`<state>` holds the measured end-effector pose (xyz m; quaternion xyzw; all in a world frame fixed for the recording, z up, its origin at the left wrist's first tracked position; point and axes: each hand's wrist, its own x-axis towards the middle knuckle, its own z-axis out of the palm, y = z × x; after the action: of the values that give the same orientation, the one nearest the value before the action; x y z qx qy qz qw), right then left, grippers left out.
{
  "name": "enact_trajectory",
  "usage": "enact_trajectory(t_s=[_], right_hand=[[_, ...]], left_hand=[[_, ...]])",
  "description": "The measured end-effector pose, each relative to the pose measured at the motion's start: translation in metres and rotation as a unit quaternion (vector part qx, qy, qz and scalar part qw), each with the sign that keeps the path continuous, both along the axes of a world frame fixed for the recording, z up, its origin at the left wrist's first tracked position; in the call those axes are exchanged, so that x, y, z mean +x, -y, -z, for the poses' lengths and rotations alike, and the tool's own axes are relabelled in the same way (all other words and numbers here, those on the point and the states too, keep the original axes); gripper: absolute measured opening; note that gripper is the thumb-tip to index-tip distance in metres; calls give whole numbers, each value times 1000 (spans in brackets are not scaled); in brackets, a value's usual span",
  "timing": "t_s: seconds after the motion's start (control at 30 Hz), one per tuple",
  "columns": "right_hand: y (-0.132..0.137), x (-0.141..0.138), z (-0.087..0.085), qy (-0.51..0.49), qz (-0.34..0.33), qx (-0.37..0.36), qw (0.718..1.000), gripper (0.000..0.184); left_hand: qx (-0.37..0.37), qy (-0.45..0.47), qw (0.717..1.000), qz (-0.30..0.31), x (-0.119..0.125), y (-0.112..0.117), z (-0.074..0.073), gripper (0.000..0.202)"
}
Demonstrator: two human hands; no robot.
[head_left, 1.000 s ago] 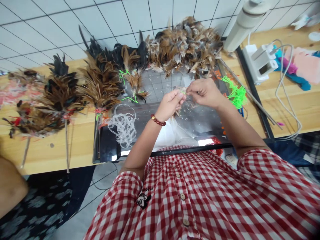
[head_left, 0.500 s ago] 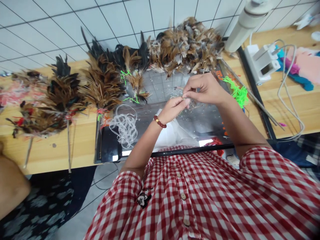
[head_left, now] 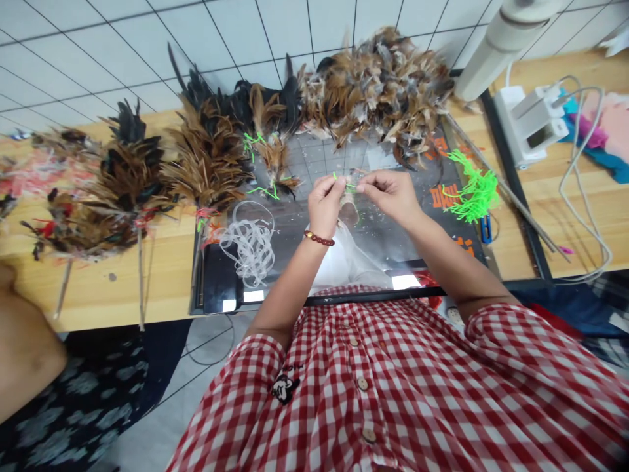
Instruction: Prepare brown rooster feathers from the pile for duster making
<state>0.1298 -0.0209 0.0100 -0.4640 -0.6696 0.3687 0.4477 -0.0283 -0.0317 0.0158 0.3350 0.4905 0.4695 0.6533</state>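
My left hand (head_left: 325, 203) and my right hand (head_left: 388, 192) are raised together over the dark cutting mat (head_left: 393, 242). Both pinch the ends of a thin green string (head_left: 346, 185) stretched between them. A small bunch of brown feathers (head_left: 348, 208) hangs just under the string between the hands. My left wrist wears a bead bracelet. A pile of loose brown feathers (head_left: 378, 85) lies at the mat's far edge. A tangle of green strings (head_left: 472, 193) lies to the right of my right hand.
Finished feather dusters (head_left: 122, 190) on sticks lie along the wooden bench at left. A coil of clear cord (head_left: 248, 246) rests on the mat. A white power strip (head_left: 533, 124) with a cable and a white cylinder (head_left: 501, 46) stand at right. Another person's arm (head_left: 24, 347) shows at lower left.
My hands drew apart a little and now stretch a green string between them. The feather bunch now hangs below it. The view shifted slightly.
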Motion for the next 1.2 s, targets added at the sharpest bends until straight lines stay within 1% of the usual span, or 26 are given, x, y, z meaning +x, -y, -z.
enact_trajectory(t_s=[0.07,0.1,0.2,0.27,0.33,0.47,0.57,0.63,0.73,0.8,0.87,0.93,1.0,1.03,1.1,1.2], right_hand=[[-3,5,-2,18,-36,5,999,51],[-4,8,-3,24,-61,-1,998,52],[-9,16,-6,24,-145,-67,987,52],[-13,22,-10,19,-175,-105,979,49],[-17,27,-17,20,-184,-98,978,44],[-27,31,-34,28,-193,-51,979,37],[-31,23,-42,43,-200,-18,979,33],[-33,13,-45,59,-219,-7,974,30],[-34,-1,-46,82,-260,-8,962,26],[-34,-5,-45,89,-265,-5,960,24],[-35,-3,-43,92,-237,9,967,24],[-35,5,-38,96,-201,23,975,27],[-35,15,-31,103,-191,23,976,35],[-34,18,-28,103,-195,19,975,41],[-30,21,-21,91,-199,12,976,49],[-20,15,-15,42,-171,6,984,45]], left_hand=[[1,19,999,-42,0,1,-4,23],[-4,38,998,-50,-1,2,-7,22],[-24,98,995,-9,-4,3,-12,26],[-29,110,993,27,-7,3,-12,31],[-26,95,994,49,-10,3,-8,35],[-9,53,997,58,-6,5,0,41],[-37,37,995,83,1,8,1,31],[-47,8,993,104,4,10,2,24],[-5,-75,989,130,5,10,7,25],[18,-105,986,131,4,10,10,28],[2,-70,990,124,1,11,11,28],[-42,16,993,107,-2,11,8,26],[-77,100,988,84,-5,12,1,27],[-87,129,985,74,-6,12,-2,28],[-102,158,980,63,-7,11,-8,30],[-123,180,974,63,-5,11,-14,29]])
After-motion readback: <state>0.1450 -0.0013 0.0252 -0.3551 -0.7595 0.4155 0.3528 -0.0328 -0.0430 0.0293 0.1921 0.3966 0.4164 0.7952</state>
